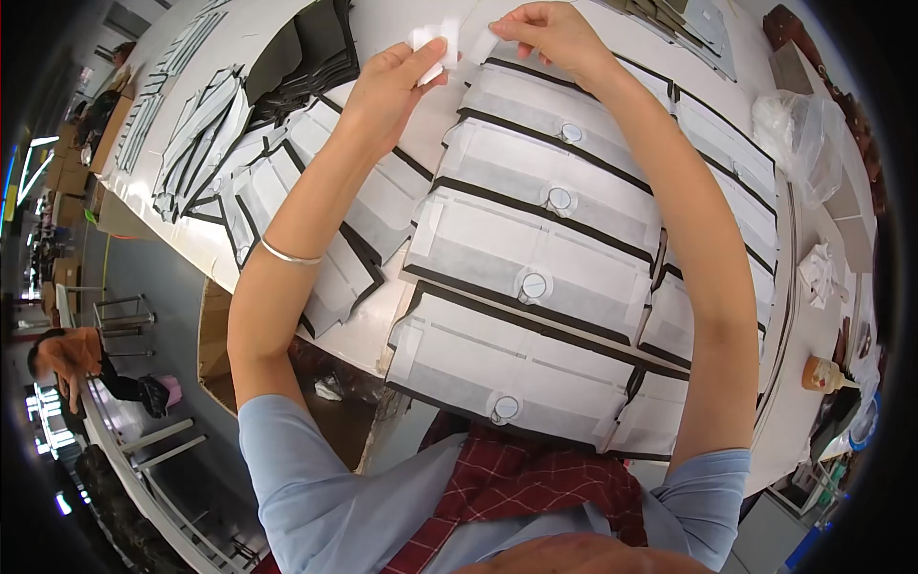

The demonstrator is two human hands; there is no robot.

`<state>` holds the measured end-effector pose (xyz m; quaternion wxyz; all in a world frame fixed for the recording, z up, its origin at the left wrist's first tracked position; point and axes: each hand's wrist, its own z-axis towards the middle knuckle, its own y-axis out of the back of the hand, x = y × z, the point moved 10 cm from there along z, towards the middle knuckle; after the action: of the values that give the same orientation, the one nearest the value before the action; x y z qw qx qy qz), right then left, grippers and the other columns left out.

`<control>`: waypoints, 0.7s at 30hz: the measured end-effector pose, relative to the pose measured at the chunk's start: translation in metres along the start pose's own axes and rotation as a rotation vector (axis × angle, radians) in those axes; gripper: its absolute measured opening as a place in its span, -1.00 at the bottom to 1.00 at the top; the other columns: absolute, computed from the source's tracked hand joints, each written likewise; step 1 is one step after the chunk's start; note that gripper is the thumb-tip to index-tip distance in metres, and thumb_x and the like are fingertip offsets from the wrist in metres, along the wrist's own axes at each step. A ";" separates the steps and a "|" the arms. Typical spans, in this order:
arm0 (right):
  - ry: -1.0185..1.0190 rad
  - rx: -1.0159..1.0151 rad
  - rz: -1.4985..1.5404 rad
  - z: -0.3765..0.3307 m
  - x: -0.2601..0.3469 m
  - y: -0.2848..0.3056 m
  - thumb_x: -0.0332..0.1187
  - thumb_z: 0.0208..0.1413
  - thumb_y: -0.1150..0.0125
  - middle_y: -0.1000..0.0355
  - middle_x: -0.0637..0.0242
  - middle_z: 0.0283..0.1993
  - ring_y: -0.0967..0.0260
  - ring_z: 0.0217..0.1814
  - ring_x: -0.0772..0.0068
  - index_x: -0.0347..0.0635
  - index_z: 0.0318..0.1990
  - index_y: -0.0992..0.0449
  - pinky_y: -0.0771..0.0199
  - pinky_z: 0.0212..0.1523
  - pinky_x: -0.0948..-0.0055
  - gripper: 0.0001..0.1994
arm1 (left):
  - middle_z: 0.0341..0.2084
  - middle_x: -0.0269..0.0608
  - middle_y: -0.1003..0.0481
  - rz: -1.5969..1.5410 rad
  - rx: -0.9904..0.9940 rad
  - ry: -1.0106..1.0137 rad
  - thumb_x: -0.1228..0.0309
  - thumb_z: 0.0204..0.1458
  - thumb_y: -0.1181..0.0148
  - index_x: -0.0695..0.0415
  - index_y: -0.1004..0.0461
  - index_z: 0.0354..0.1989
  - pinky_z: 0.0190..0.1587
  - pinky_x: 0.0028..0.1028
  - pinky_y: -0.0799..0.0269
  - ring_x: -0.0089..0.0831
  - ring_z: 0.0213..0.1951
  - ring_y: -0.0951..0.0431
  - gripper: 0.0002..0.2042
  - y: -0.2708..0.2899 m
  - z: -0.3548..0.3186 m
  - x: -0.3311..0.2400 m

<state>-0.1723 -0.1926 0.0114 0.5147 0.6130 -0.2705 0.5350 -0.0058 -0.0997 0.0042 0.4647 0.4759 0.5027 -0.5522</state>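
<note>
My left hand [397, 81] is closed on a small stack of white strips [442, 46], thumb on top. Just to its right, my right hand [550, 33] pinches a single white strip [486, 46] between thumb and fingers. That strip hangs over the top left corner of the farthest panel in the row before me. Beneath both arms lie several overlapping white-and-grey flat panels [521, 359] with black edges. Many bear a round disc [533, 286] near the middle of one long side. Nearer panels show a pale strip along their left end.
Loose panels [349, 277] lie fanned out at left, near a stack of black sheets [301, 57]. A clear plastic bag [798, 143], crumpled white paper [819, 273] and an amber bottle [820, 373] are at right. An open cardboard box [215, 335] stands below the table; another person [72, 359] is far left.
</note>
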 end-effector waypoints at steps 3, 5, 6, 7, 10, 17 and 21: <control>-0.021 -0.008 0.020 0.007 -0.009 0.012 -0.28 0.11 -0.32 -0.44 0.39 -0.56 -0.28 -0.57 0.63 -0.25 -0.41 -0.59 -0.29 -0.53 0.62 -0.79 | -0.43 -0.29 -0.47 0.039 -0.024 -0.037 0.26 0.22 -0.14 0.14 -0.44 -0.52 0.28 -0.38 -0.20 -0.31 0.06 -0.50 -0.71 -0.002 0.001 -0.012; -0.080 0.049 0.054 0.014 -0.022 0.016 -0.28 0.11 -0.32 -0.44 0.39 -0.55 -0.28 -0.56 0.63 -0.25 -0.41 -0.59 -0.29 -0.53 0.61 -0.79 | -0.43 -0.29 -0.47 0.073 -0.068 -0.041 0.26 0.23 -0.14 0.14 -0.43 -0.53 0.27 -0.39 -0.22 -0.33 0.05 -0.51 -0.70 0.002 0.003 -0.015; -0.101 0.121 0.120 0.016 -0.025 0.014 -0.28 0.11 -0.32 -0.44 0.39 -0.55 -0.28 -0.56 0.63 -0.25 -0.41 -0.59 -0.29 -0.53 0.61 -0.79 | -0.42 -0.29 -0.47 0.074 -0.063 -0.039 0.26 0.23 -0.14 0.14 -0.43 -0.52 0.25 -0.41 -0.23 -0.34 0.04 -0.51 -0.71 0.004 0.002 -0.014; -0.121 0.193 0.187 0.018 -0.027 0.012 -0.27 0.11 -0.32 -0.44 0.39 -0.55 -0.28 -0.56 0.63 -0.26 -0.41 -0.59 -0.29 -0.53 0.60 -0.79 | -0.40 -0.30 -0.48 0.075 -0.059 -0.037 0.27 0.23 -0.14 0.13 -0.43 -0.52 0.22 -0.42 -0.25 -0.35 0.04 -0.51 -0.71 0.007 0.002 -0.011; -0.110 0.213 0.153 0.026 -0.032 0.016 -0.27 0.11 -0.32 -0.44 0.39 -0.55 -0.29 -0.56 0.62 -0.29 -0.40 -0.59 -0.30 -0.53 0.58 -0.77 | -0.36 -0.30 -0.49 0.075 -0.040 -0.024 0.27 0.23 -0.14 0.12 -0.44 -0.49 0.16 -0.46 -0.29 -0.40 0.04 -0.51 -0.73 0.014 0.003 -0.003; 0.097 0.028 -0.201 0.037 -0.023 0.021 -0.33 0.04 -0.31 -0.46 0.35 -0.58 -0.31 -0.58 0.57 -0.30 -0.42 -0.61 -0.32 -0.53 0.50 -0.82 | -0.35 -0.33 -0.51 0.278 0.014 0.023 0.24 0.20 -0.17 0.25 -0.53 -0.24 0.00 -0.55 -0.31 -0.59 -0.17 -0.47 -0.73 -0.004 0.000 -0.002; 0.119 -0.014 -0.355 0.036 -0.015 0.023 -0.30 -0.03 -0.34 -0.46 0.32 -0.61 -0.33 -0.60 0.54 -0.27 -0.45 -0.62 -0.35 -0.52 0.45 -0.81 | -0.28 -0.29 -0.52 0.624 0.240 -0.053 0.19 0.18 -0.19 0.27 -0.51 0.00 -0.03 -0.54 -0.32 -0.59 -0.22 -0.43 -0.61 -0.028 0.000 0.001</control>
<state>-0.1831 -0.2368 0.0087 0.6202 0.6149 -0.1311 0.4692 -0.0337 -0.0983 0.0066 0.5648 0.6437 0.2521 -0.4507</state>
